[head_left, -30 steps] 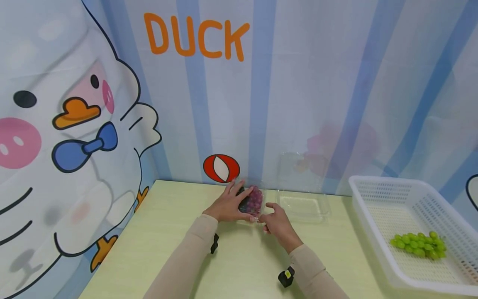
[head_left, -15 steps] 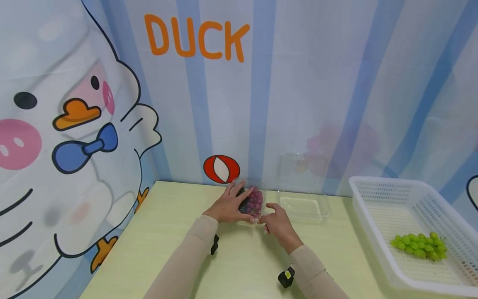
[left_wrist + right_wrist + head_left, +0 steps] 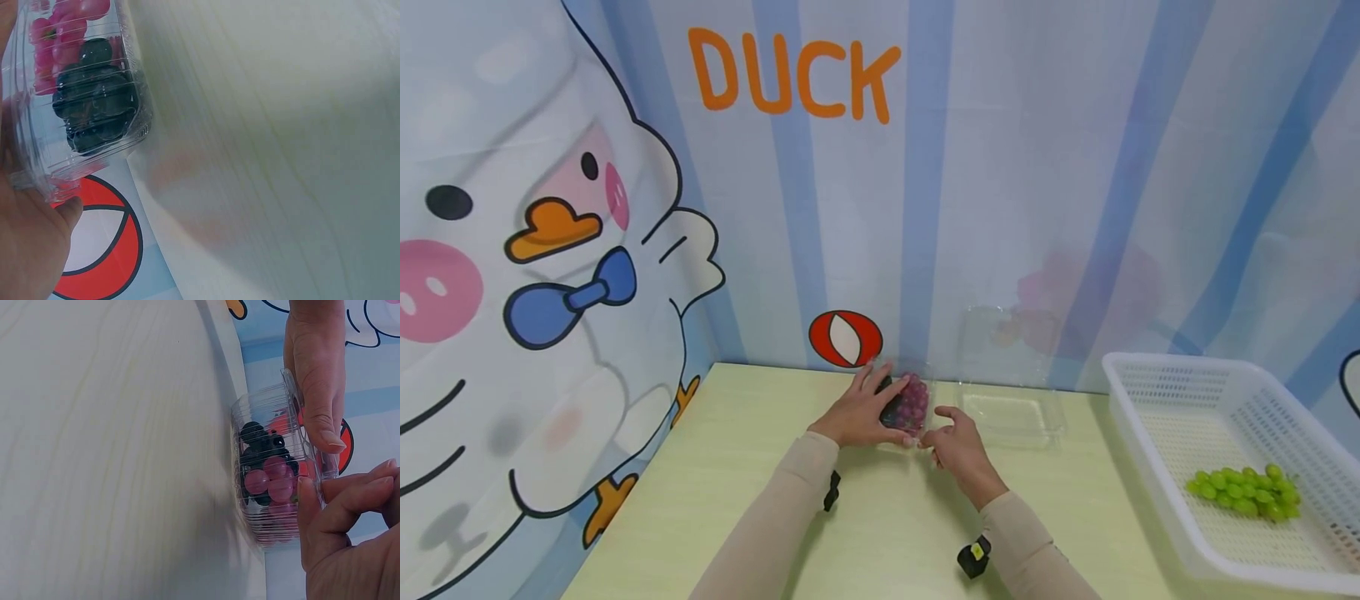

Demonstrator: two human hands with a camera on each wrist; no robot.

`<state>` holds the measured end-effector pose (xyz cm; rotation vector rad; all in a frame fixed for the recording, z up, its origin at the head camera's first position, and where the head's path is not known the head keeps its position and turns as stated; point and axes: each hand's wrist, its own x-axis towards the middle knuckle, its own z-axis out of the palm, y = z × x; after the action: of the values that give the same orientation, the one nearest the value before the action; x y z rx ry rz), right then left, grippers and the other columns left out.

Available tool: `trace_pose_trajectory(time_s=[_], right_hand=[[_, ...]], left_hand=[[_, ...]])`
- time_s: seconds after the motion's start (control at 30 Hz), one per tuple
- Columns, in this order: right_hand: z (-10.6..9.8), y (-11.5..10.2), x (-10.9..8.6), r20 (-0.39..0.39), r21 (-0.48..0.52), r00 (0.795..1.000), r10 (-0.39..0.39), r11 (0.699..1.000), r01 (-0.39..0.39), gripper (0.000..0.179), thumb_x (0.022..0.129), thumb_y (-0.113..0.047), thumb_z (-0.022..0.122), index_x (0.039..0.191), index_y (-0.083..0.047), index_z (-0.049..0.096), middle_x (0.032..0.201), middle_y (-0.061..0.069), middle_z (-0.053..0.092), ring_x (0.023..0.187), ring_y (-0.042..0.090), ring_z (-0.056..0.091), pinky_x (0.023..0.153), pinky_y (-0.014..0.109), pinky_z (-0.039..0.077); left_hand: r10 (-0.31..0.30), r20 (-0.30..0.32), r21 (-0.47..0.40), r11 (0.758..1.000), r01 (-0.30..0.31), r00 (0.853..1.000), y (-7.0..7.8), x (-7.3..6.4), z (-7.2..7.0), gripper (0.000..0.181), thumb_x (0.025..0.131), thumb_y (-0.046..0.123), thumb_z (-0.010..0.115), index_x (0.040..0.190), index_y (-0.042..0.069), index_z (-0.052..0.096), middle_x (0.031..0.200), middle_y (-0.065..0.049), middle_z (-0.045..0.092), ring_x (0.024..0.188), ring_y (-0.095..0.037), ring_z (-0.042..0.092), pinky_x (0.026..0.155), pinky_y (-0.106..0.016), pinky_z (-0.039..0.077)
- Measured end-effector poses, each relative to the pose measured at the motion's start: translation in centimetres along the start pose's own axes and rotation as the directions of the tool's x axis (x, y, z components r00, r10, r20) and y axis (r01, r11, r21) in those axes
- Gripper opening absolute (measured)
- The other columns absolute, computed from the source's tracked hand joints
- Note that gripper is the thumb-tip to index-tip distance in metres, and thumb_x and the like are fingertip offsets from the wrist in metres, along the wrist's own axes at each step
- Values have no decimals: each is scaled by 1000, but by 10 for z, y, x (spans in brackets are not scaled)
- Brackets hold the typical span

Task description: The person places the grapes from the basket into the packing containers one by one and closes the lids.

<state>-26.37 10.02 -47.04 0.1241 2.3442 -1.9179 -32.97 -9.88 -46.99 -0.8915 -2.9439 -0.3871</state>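
Observation:
A clear plastic clamshell box (image 3: 255, 403) stands at the back of the table, with pink grapes (image 3: 914, 402) and dark grapes (image 3: 100, 94) inside. Its lid lies over the fruit. My left hand (image 3: 859, 415) rests on top with fingers spread, the thumb near the front edge. At the front right corner, my right hand (image 3: 958, 454) pinches the rim between thumb and index finger, as the right wrist view shows. Its other fingers are bent. Whether the lid's edge is fully fastened cannot be made out.
Right of the hands, a second clear box (image 3: 1009, 412) stands with its lid raised against the curtain (image 3: 1015, 167). A white basket (image 3: 1157, 492) with a bunch of green grapes (image 3: 1243, 492) is at the right. The pale table (image 3: 880, 533) meets the curtain behind.

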Motion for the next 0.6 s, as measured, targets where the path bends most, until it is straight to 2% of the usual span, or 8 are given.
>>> trace_pose_trajectory(time_s=[0.6], right_hand=[[0, -2, -2, -5, -15, 1000, -5, 1000, 5, 65, 88, -4, 65, 149, 3, 42, 85, 14, 72, 52, 12, 48, 53, 29, 44]], left_hand=[[-4, -6, 13, 1000, 4, 1000, -4, 3, 6, 107, 78, 77, 67, 164, 31, 22, 171, -6, 10, 156, -41, 5, 116, -59, 33]])
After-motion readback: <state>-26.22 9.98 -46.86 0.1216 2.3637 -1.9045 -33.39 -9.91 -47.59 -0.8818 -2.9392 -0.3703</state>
